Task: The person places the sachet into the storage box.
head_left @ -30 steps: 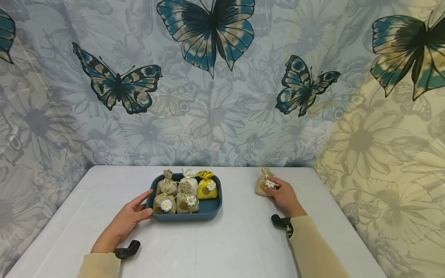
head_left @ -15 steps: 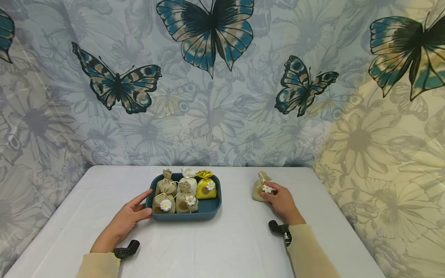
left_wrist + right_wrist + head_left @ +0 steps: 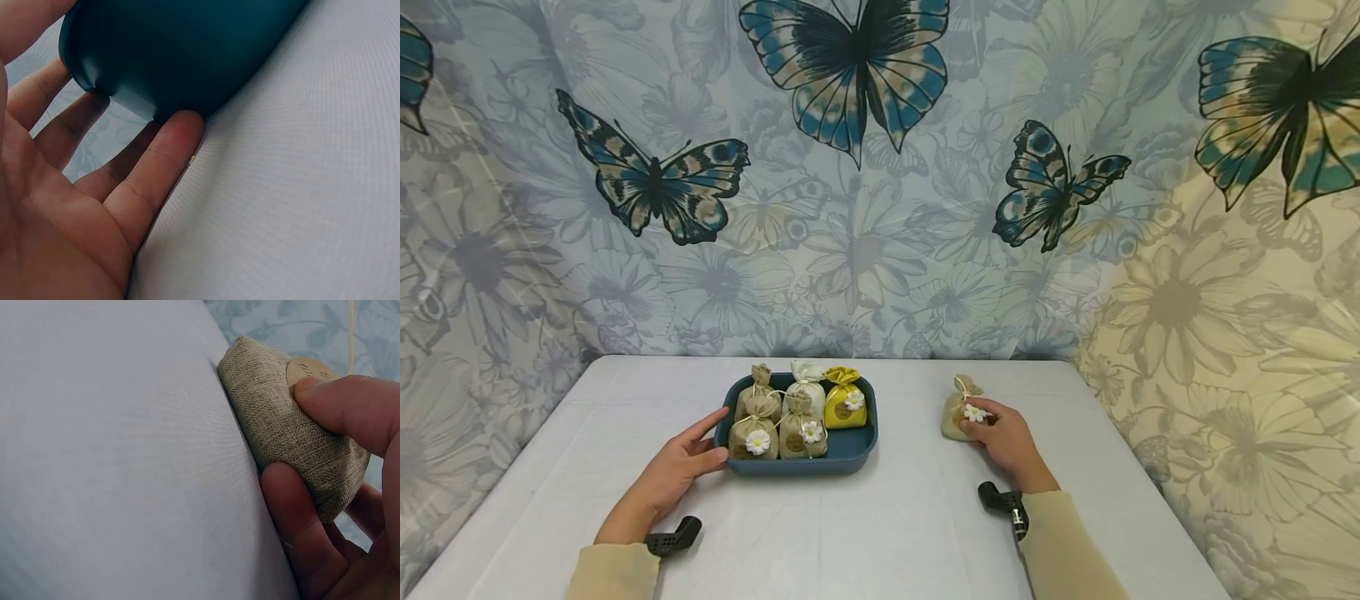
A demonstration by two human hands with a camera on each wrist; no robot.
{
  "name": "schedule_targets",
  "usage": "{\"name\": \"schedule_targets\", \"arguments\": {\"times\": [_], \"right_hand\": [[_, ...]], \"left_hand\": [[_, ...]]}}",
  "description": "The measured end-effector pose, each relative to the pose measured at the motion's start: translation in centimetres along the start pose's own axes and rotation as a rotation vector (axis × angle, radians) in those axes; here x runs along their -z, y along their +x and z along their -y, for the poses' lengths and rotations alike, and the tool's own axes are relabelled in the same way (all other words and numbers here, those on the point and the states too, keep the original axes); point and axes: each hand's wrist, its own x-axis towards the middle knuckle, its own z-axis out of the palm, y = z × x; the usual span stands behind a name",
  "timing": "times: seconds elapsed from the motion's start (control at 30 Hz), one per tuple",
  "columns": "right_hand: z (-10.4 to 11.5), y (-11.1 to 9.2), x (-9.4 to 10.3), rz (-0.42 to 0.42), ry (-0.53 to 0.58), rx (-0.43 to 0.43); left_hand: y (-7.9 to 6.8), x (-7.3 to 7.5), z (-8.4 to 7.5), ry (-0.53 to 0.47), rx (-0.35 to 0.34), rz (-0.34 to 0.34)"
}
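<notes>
On the white-covered table, a blue tray (image 3: 797, 468) holds several small drawstring pouches: beige pouches (image 3: 747, 425) on the left, a white pouch (image 3: 808, 387) behind and a yellow pouch (image 3: 838, 415) on the right. My left hand (image 3: 667, 473) touches the tray's left end with spread, nearly straight fingers (image 3: 139, 181). Off to the right, my right hand (image 3: 1017, 446) grips a beige drawstring pouch (image 3: 952, 418) with a white daisy on its front. In the right wrist view the thumb presses the round label (image 3: 306, 370) while other fingers support the pouch (image 3: 265, 400) from below and behind.
Bare tray floor (image 3: 850, 443) shows at the tray's front right. A butterfly-and-flower printed cloth (image 3: 865, 250) stands behind the table's far edge. White tablecloth (image 3: 910, 500) lies between tray and right hand. Black wrist cameras (image 3: 673, 537) sit on both wrists.
The pouch in my right hand has come slightly toward me and to the left, and it stands more upright. My left hand and the tray have stayed in place.
</notes>
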Motion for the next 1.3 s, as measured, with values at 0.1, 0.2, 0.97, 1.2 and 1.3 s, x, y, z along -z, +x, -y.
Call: {"name": "schedule_targets", "arguments": {"times": [0.1, 0.2, 0.97, 1.2, 1.3], "right_hand": [[0.3, -0.3, -0.1, 0.002, 0.019, -0.016], [0.7, -0.6, -0.3, 0.008, 0.044, -0.029], [2.0, -2.2, -1.5, -0.016, 0.153, -0.030], [3.8, -2.5, -1.0, -0.077, 0.263, 0.005], [4.9, -2.6, -1.0, -0.057, 0.296, 0.028]], "left_hand": [[0.0, 0.0, 0.0, -0.005, 0.008, -0.004], [0.0, 0.0, 0.0, -0.007, 0.009, -0.002], [0.0, 0.0, -0.3, -0.011, -0.003, 0.014], [0.0, -0.1, -0.1, -0.011, -0.017, 0.017], [0.1, 0.0, 0.0, -0.017, -0.004, 0.008]]}}
